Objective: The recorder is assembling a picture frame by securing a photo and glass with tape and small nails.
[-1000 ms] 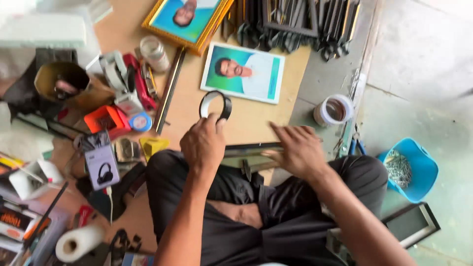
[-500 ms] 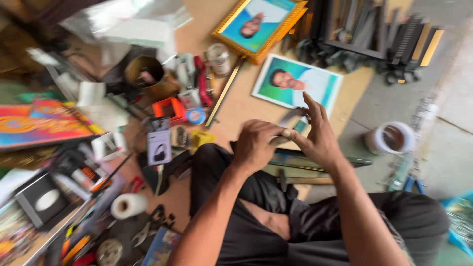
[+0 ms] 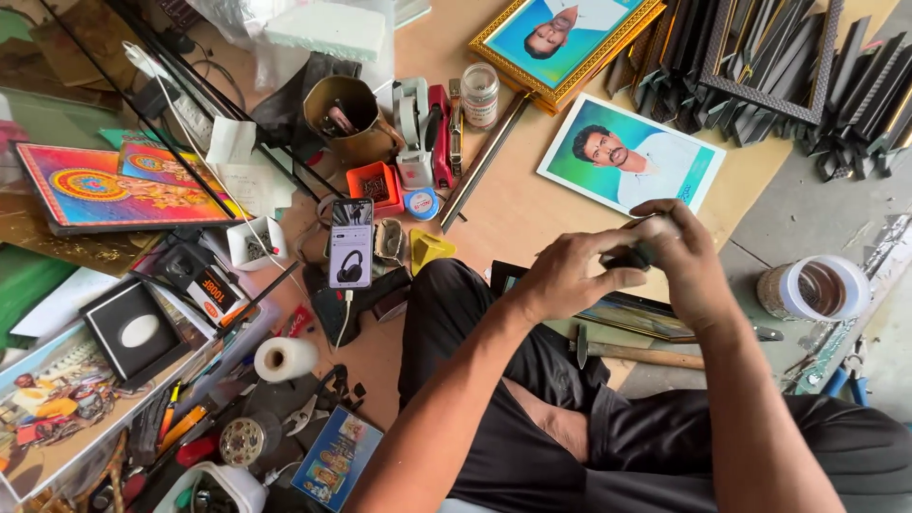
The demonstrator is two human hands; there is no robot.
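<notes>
A brass mug (image 3: 344,112) holds small tools, the orange tray (image 3: 377,184) small dark bits, the glass jar (image 3: 480,95) something pale. Over the lap, above the hammer (image 3: 636,352), the left hand (image 3: 570,277) and right hand (image 3: 686,258) both close on a small dark object (image 3: 629,256) between them.

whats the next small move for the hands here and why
Probably lower the small dark object toward the framed picture lying across the lap. Both the left hand and right hand pinch it just above that frame, and a hammer lies ready beside it.
</notes>
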